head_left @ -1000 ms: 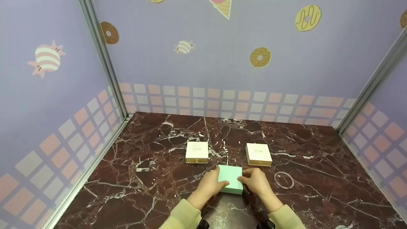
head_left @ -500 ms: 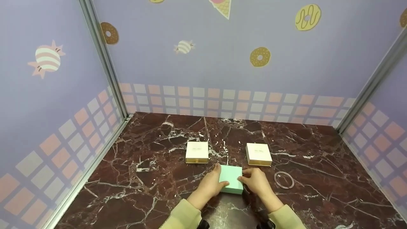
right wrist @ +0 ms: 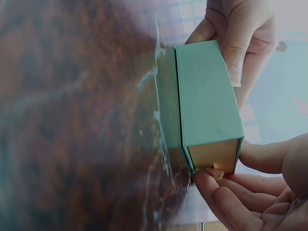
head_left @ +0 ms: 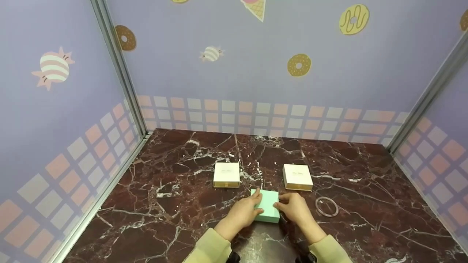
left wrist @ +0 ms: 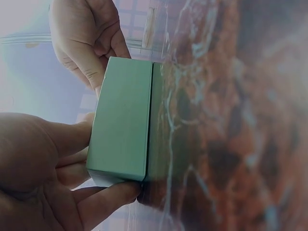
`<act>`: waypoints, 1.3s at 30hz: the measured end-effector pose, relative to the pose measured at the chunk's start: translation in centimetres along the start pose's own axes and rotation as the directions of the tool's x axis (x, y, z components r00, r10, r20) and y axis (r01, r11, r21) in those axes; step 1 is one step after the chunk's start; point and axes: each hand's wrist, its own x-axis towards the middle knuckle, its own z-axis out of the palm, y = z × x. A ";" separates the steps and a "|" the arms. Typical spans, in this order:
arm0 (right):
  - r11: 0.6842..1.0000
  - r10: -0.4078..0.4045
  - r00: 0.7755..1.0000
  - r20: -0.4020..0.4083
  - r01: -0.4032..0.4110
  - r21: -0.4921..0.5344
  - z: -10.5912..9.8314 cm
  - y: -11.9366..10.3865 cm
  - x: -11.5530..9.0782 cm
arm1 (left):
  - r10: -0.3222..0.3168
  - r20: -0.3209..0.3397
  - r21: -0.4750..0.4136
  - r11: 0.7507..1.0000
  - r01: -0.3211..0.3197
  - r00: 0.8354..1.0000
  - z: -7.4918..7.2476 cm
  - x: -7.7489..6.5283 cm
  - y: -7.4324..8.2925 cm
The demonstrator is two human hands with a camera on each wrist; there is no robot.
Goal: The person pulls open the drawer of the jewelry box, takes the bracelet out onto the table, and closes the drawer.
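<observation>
A mint-green gift box (head_left: 270, 204) lies on the dark red marbled table between my two hands. My left hand (head_left: 241, 212) holds its left side, with the thumb and a finger over the lid. My right hand (head_left: 294, 207) is at the right side, thumb by the top edge and fingers curled below. In the right wrist view that side shows a gold drawer face (right wrist: 209, 156) with a small ribbon pull (right wrist: 215, 172), right at my fingertips. The drawer face sits flush with the green sleeve.
Beyond the green box stand two cream boxes with gold fronts, a left one (head_left: 226, 174) and a right one (head_left: 297, 176). A pale, translucent ring (head_left: 326, 206) lies right of my right hand. Patterned lilac panels (head_left: 241, 73) enclose the table at the back and sides.
My left hand's upper finger has shifted from the box's left edge onto its top. My right hand and the other boxes have stayed in place.
</observation>
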 end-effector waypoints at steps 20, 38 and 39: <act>0.884 0.106 0.955 0.278 -0.219 0.413 -1.1 2.3 1.2 | -0.039 0.027 -0.074 0.996 0.040 0.999 0.0 0.0 0.1; 0.943 0.067 0.969 0.237 -0.139 0.303 -0.5 2.2 0.9 | -0.034 0.010 -0.048 0.998 0.035 0.999 0.0 -0.1 0.2; 0.943 0.066 0.970 0.235 -0.137 0.302 -0.5 2.2 0.9 | -0.033 0.008 -0.045 0.998 0.033 0.999 0.0 0.0 0.2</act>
